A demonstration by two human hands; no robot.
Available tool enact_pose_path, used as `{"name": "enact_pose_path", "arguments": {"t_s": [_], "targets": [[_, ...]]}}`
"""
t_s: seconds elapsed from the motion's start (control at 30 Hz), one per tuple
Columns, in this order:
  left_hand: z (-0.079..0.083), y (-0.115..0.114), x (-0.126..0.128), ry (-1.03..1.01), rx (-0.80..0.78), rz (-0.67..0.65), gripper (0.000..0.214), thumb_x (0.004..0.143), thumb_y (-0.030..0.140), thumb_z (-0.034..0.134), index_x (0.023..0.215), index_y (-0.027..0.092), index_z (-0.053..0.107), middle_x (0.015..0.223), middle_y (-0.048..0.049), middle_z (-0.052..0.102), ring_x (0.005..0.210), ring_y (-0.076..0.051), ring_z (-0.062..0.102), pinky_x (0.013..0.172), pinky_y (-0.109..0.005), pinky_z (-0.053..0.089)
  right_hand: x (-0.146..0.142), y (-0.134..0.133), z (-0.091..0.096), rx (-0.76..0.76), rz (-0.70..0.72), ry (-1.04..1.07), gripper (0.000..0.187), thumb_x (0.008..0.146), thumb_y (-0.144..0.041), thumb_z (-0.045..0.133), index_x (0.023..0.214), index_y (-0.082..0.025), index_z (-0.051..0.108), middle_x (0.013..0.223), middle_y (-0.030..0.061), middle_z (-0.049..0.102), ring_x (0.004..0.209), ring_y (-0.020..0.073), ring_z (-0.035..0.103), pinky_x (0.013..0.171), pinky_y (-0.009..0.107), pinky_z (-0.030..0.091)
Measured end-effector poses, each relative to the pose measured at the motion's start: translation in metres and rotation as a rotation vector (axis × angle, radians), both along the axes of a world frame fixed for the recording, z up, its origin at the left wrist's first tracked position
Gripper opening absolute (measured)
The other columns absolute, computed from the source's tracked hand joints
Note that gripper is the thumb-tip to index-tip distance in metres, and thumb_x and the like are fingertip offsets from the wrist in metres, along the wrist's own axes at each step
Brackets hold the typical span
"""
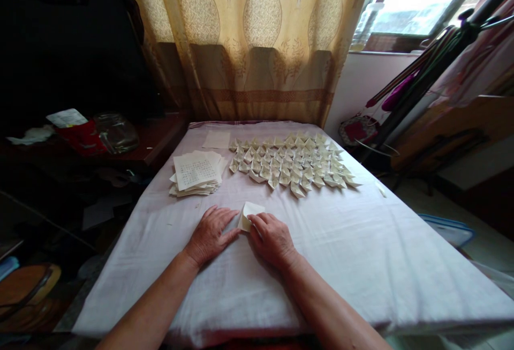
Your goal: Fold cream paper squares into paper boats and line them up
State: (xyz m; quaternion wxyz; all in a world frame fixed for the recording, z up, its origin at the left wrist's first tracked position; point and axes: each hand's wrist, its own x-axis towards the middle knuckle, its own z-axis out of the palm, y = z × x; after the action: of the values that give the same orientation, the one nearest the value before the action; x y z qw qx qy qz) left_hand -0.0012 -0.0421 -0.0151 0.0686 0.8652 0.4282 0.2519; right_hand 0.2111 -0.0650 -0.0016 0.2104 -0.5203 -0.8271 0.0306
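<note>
A small, partly folded piece of cream paper (249, 211) lies on the white cloth between my two hands. My left hand (211, 235) rests on the cloth at the paper's left edge, its fingers stretched out and the thumb apart, tip by the lower left corner. From the right, my right hand (273, 238) pinches a raised flap of the paper between thumb and fingers. Beyond my left hand is a stack of square paper sheets (196, 172), the top one covered in writing. Rows of folded paper boats (289, 162) spread over the far right half.
A single paper sheet (217, 139) lies behind the stack. The table (361, 264) has a white cloth, with a small white scrap (380, 188) near its right edge. A glass jar (117, 133) and a red packet (82, 137) sit on a dark cabinet. A curtain (249, 45) hangs behind.
</note>
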Motion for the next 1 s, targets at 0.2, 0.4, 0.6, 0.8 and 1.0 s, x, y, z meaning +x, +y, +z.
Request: {"name": "enact_pose_path", "arguments": {"t_s": [0.2,0.4,0.6,0.8,1.0], "targets": [[0.003,-0.003,0.001,0.03,0.118,-0.077,0.06,0.088,0.037,0.066,0.143,0.023,0.046,0.145,-0.0136,0.053,0.133,-0.029,0.048,0.112,-0.051,0.037,0.006,0.003,-0.004,0.066,0.074,0.107,0.027,0.096,-0.018,0.046,0.111,-0.022,0.068,0.105,0.0085,0.071,0.095,0.0208,0.064,0.086,0.03,0.05],[0.009,-0.007,0.009,-0.016,0.136,-0.134,0.029,0.094,0.031,0.058,0.122,0.022,0.06,0.114,-0.0079,0.07,0.108,-0.024,0.064,0.102,-0.043,0.047,0.002,0.002,-0.009,0.061,0.135,0.168,0.025,0.097,-0.019,0.047,0.107,-0.02,0.069,0.103,0.0097,0.071,0.093,0.0203,0.065,0.088,0.031,0.052],[0.008,-0.006,0.008,-0.02,0.19,-0.086,0.011,0.091,0.016,0.056,0.098,0.02,0.063,0.09,-0.0055,0.071,0.089,-0.022,0.066,0.088,-0.039,0.052,0.006,0.005,-0.013,0.132,0.223,0.29,0.029,0.089,-0.027,0.061,0.117,-0.02,0.064,0.109,0.0109,0.07,0.099,0.0227,0.065,0.09,0.036,0.053],[0.008,-0.007,0.007,-0.028,0.172,-0.048,0.014,0.09,0.012,0.051,0.097,0.02,0.06,0.09,-0.0047,0.071,0.086,-0.02,0.067,0.085,-0.036,0.053,0.014,0.012,-0.02,0.141,0.143,0.253,0.032,0.081,-0.015,0.063,0.112,-0.023,0.067,0.114,0.0084,0.071,0.107,0.0261,0.061,0.093,0.044,0.049],[0.013,-0.01,0.01,-0.01,0.123,0.028,0.014,0.096,0.021,0.045,0.089,0.02,0.057,0.084,-0.0056,0.069,0.081,-0.022,0.065,0.082,-0.038,0.053,0.014,0.013,-0.017,0.07,0.129,0.227,0.012,0.091,-0.022,0.061,0.091,-0.025,0.073,0.097,0.0031,0.076,0.094,0.0215,0.064,0.085,0.037,0.046]]}}
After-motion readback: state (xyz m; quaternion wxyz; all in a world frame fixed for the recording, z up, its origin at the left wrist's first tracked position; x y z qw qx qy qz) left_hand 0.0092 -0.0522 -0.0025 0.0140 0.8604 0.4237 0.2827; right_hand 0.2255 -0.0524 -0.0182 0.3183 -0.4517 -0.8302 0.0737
